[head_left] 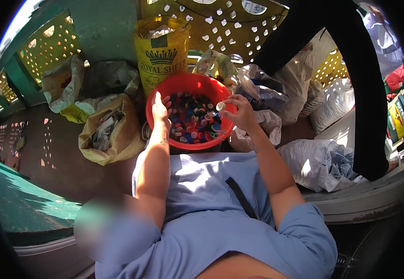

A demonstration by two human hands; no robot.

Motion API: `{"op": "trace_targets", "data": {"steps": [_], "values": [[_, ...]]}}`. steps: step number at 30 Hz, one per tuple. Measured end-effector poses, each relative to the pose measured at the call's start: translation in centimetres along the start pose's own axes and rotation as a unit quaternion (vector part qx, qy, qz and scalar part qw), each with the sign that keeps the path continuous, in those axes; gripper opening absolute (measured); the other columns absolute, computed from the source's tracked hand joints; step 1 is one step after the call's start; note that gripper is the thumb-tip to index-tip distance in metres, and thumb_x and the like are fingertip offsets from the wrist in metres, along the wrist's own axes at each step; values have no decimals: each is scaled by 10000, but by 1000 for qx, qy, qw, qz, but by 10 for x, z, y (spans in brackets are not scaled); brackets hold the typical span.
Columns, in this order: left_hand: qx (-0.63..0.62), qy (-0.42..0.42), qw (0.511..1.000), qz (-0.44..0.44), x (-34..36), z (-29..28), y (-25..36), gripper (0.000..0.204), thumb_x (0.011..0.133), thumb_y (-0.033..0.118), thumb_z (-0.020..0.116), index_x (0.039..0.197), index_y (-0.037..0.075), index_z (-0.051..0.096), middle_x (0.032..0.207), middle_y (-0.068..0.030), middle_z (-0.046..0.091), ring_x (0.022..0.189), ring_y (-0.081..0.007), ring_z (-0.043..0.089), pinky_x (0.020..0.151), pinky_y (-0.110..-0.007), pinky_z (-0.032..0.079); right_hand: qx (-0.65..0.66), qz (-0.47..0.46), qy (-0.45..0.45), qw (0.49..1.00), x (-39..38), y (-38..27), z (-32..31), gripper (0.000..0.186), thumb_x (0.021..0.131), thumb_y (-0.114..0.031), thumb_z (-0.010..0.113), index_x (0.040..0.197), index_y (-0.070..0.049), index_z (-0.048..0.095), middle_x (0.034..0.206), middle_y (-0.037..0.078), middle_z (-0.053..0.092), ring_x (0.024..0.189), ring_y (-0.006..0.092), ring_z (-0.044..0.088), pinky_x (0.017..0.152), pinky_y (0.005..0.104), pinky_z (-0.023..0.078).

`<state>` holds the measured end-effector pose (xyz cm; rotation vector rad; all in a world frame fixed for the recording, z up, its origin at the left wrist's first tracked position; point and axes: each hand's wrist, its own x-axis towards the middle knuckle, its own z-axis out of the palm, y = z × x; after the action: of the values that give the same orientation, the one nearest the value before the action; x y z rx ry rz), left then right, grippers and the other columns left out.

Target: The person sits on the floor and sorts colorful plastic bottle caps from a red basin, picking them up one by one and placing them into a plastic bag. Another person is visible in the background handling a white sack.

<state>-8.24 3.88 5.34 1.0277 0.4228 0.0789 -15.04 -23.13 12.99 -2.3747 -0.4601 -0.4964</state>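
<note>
A round red basin (151, 93) sits in front of me, filled with loose plastic bottle caps (193, 122) in blue, red, white, green and black. My right hand (242, 112) is over the basin's right side, pinching a white bottle cap (220, 106) between thumb and fingers. At the left rim, my left hand (160, 109) is open with its fingers stretched out and slightly curled toward the caps. I see nothing in its palm, though part of the palm is turned away.
Behind the basin stands a tall yellow sack (161, 56). An open tan sack (100, 135) and a whitish sack (64, 83) are to the left. Several plastic bags, one white and stuffed (316, 162), lie on the right. A person's dark-trousered leg (369, 102) stands close there.
</note>
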Motion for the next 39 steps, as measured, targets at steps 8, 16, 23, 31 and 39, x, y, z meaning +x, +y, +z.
{"op": "trace_targets", "data": {"steps": [8,16,23,31,39], "values": [[58,50,997,-10,-16,-21,-9,567,916,564,403,1352,202,390,1104,-51,601,905,-159,541,816,-373,381,-71,-151,102,981,19,-72,-66,334,678,-189,785,982,-85,696,1073,95,595,1061,284,545,922,385,426],[2,97,994,42,-51,-68,6,635,870,632,438,1331,201,365,1105,-41,583,916,-146,515,789,-349,361,-45,-353,460,814,90,-148,-163,335,696,-268,799,979,-128,690,1108,48,586,1123,254,509,923,377,429],[-13,182,982,40,-62,-90,7,560,871,638,436,1195,186,490,1048,-22,607,857,-132,523,789,-366,360,87,-411,579,699,163,-177,-152,359,725,-175,787,1040,-65,654,1160,88,549,1095,218,516,931,358,423],[-19,180,983,37,-61,-101,9,594,862,644,455,1275,219,422,1032,-13,615,848,-129,527,774,-359,358,-101,-165,281,940,196,-117,-29,632,728,-379,731,1265,-102,545,1313,136,469,1229,301,423,1004,450,371],[-108,140,984,37,-33,-58,21,697,881,651,408,1408,212,286,1113,-60,586,876,-154,558,773,-339,417,-43,-41,102,993,71,-11,33,445,711,-273,749,1089,-57,658,1117,142,607,1104,312,519,960,396,405]]}}
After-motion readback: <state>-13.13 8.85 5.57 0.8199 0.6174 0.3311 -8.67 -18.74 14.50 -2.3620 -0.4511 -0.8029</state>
